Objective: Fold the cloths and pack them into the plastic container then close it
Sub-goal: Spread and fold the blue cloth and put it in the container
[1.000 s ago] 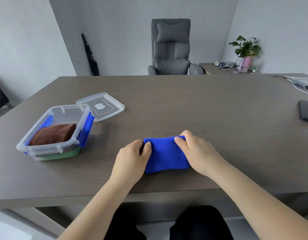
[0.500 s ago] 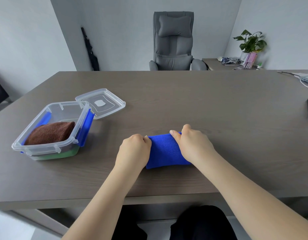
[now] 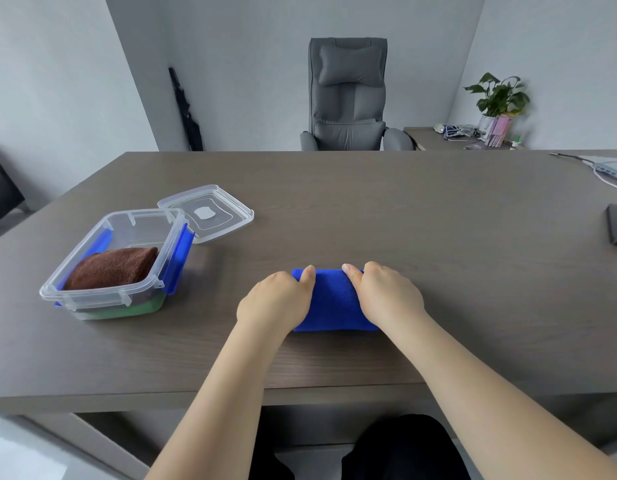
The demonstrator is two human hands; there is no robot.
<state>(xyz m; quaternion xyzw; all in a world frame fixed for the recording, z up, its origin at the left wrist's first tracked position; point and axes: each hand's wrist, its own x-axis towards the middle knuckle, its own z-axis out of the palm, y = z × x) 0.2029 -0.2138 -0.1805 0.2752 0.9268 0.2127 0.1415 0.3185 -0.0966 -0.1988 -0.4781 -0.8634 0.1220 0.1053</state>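
A grey desk [image 3: 404,220] fills a grey-walled room, a chair [image 3: 348,98] behind it. The open box [image 3: 116,258], lid [image 3: 206,213] beside, holds a brown cloth [image 3: 113,268]. Left hand [image 3: 276,303] and right hand [image 3: 386,296] grip the folded blue cloth [image 3: 333,301] near the desk's front edge.

Your left hand [image 3: 277,299] and right hand [image 3: 386,294] are lying side by side, knuckles up, each gripping one end of the cloth [image 3: 333,299] between them. Your thumbs are pointing forward on top of it, fingers curled over its outer ends. Both bare forearms are reaching forward, converging toward the hands.
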